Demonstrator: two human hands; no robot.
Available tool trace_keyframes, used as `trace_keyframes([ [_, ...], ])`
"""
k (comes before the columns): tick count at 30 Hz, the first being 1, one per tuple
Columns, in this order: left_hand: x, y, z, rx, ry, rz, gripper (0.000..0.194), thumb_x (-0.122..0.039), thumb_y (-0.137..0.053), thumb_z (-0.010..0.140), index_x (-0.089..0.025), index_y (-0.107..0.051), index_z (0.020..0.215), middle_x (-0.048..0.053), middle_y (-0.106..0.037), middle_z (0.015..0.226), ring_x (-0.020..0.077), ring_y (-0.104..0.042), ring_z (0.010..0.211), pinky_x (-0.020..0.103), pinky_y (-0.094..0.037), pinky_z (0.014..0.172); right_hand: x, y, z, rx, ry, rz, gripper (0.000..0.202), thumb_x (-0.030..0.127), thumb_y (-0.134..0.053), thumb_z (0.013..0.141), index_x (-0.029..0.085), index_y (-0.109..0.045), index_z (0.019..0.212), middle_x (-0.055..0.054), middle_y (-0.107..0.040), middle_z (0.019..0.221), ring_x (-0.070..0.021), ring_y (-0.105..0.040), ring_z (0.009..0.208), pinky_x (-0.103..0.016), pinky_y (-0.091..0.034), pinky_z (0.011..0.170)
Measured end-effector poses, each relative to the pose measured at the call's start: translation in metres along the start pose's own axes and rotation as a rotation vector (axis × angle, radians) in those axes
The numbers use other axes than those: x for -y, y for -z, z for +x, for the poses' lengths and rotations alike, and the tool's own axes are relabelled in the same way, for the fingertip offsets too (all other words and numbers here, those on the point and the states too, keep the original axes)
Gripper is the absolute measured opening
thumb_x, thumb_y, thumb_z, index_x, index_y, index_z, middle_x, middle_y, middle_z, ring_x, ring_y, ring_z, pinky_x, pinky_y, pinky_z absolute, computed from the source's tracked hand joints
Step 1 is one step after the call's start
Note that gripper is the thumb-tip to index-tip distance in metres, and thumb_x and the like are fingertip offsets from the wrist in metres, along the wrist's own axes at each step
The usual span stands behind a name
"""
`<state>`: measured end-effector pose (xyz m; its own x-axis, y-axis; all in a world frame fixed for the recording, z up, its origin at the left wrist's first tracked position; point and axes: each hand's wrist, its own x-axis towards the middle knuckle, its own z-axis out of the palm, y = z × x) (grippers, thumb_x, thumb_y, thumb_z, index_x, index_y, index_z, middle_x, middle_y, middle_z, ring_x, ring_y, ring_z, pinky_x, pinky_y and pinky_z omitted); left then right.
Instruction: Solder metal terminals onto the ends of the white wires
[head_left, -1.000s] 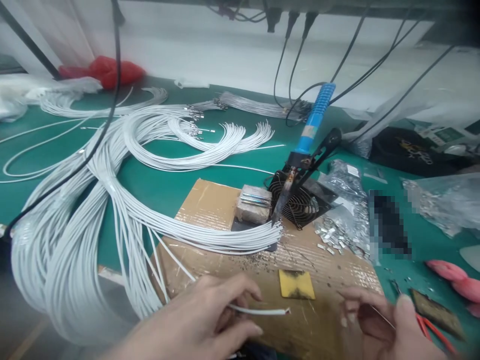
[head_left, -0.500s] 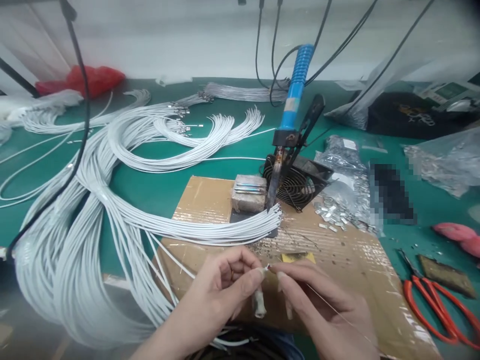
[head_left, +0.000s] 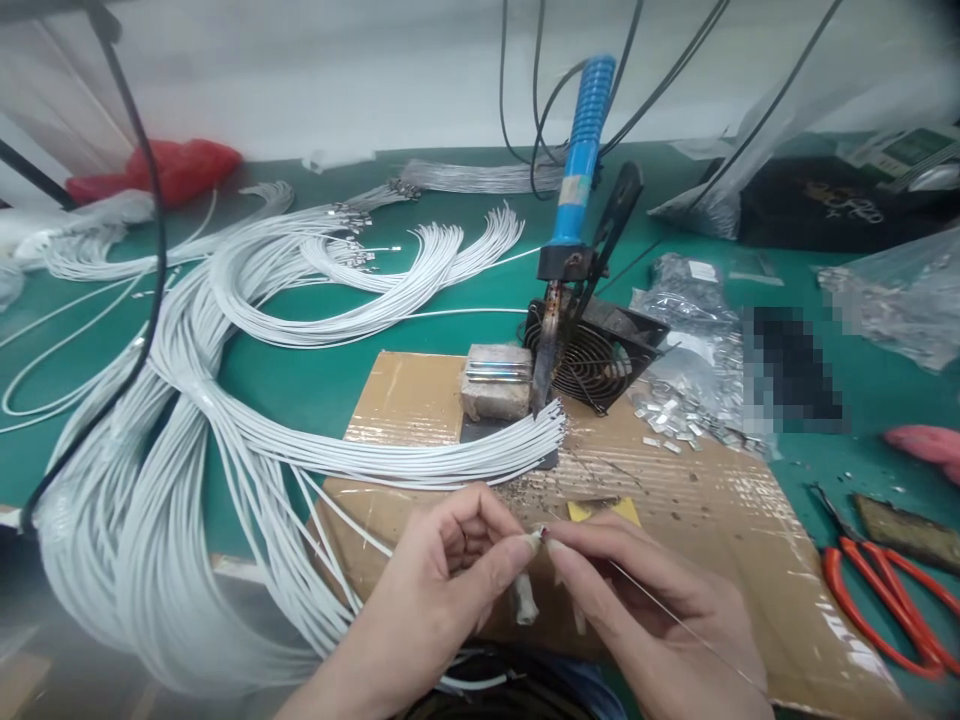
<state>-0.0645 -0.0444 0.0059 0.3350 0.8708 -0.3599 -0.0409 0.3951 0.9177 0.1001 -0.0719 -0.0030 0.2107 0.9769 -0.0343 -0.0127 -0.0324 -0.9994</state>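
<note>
My left hand [head_left: 457, 585] pinches a small pale piece between thumb and forefinger, too small to name. Its fingertips nearly touch those of my right hand [head_left: 645, 590], which is closed at the same spot. A thin wire [head_left: 675, 618] runs across my right hand toward the lower right. Both hands are low over the brown cardboard [head_left: 720, 520]. Just beyond them, the cut ends of a bundle of white cables [head_left: 420, 455] lie under the tip of an upright soldering iron with a blue handle [head_left: 581, 165].
A metal block [head_left: 496, 395] and a black fan [head_left: 592, 355] stand behind the cable ends. Small metal pieces [head_left: 671, 420] lie to the right, and red-handled scissors [head_left: 877, 590] at the far right. More white cables [head_left: 172, 520] fill the left side. A yellow piece [head_left: 628, 512] is behind my right hand.
The view has shifted slightly. My hands stay together at the fingertips, with little change in their grip.
</note>
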Motion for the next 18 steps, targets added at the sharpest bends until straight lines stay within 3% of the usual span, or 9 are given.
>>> trace_keyframes([
  [5, 0.0025, -0.0027, -0.0012, -0.019, -0.001, -0.002, 0.036, -0.047, -0.077, 0.091, -0.019, -0.06, 0.08, -0.008, -0.05, 0.063, 0.0082, -0.04, 0.055, 0.021, -0.032, 0.05, 0.0007, 0.0014, -0.0008, -0.009, -0.002, -0.037, 0.006, 0.032, -0.083, 0.079, 0.028, -0.086, 0.076, -0.003, -0.074, 0.075, -0.0161, -0.069, 0.066, -0.02, -0.056, 0.061],
  [12, 0.0056, -0.0048, -0.0007, -0.039, -0.039, 0.02, 0.03, -0.039, -0.078, 0.091, -0.019, -0.059, 0.079, -0.007, -0.052, 0.063, 0.0091, -0.042, 0.058, 0.021, -0.033, 0.053, -0.0004, -0.0012, -0.0046, -0.004, -0.135, 0.062, 0.014, 0.039, -0.084, 0.078, 0.025, -0.084, 0.075, -0.003, -0.069, 0.073, -0.0136, -0.059, 0.06, -0.02, -0.05, 0.053],
  [18, 0.0008, -0.006, -0.0011, -0.018, -0.035, 0.038, 0.031, -0.04, -0.079, 0.09, -0.019, -0.06, 0.079, -0.004, -0.062, 0.067, 0.0102, -0.052, 0.062, 0.021, -0.039, 0.059, -0.0069, 0.0061, -0.0014, 0.117, -0.211, 0.158, 0.027, 0.044, -0.082, 0.082, 0.021, -0.078, 0.068, 0.002, -0.056, 0.059, -0.0082, -0.051, 0.048, -0.018, -0.043, 0.046],
])
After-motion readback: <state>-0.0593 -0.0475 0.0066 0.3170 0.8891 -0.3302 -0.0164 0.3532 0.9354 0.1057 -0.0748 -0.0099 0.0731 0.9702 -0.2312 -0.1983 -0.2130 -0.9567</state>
